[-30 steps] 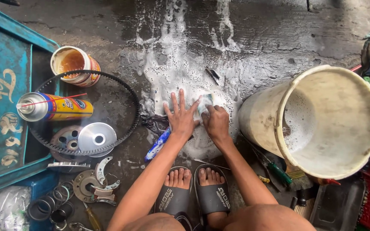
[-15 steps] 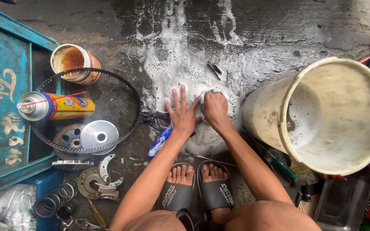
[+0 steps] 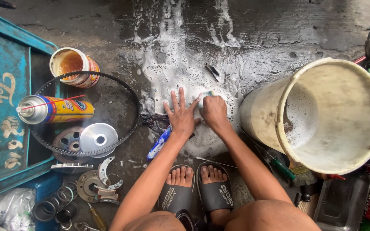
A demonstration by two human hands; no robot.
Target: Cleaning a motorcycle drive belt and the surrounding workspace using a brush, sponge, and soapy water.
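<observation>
Soapy concrete floor (image 3: 180, 51), two hands at work.
Left hand (image 3: 181, 116) open, flat on floor; right hand (image 3: 213, 112) closed around pale sponge (image 3: 205, 95), bucket (image 3: 262, 115) right.

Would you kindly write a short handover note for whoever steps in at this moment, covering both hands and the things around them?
Left hand: open, fingers spread, pressed flat on the wet soapy floor.
Right hand: closed on a small pale scrubbing piece, knuckles up, on the foam.
Nearby: tilted cream bucket with suds inside, at the right; toothed drive belt ringing a spray can and a metal pulley disc, at the left; blue-handled brush beside the left forearm.
Done: foam is spread over the floor.
Left: foam not rinsed; the parts at the left lie untouched.
</observation>
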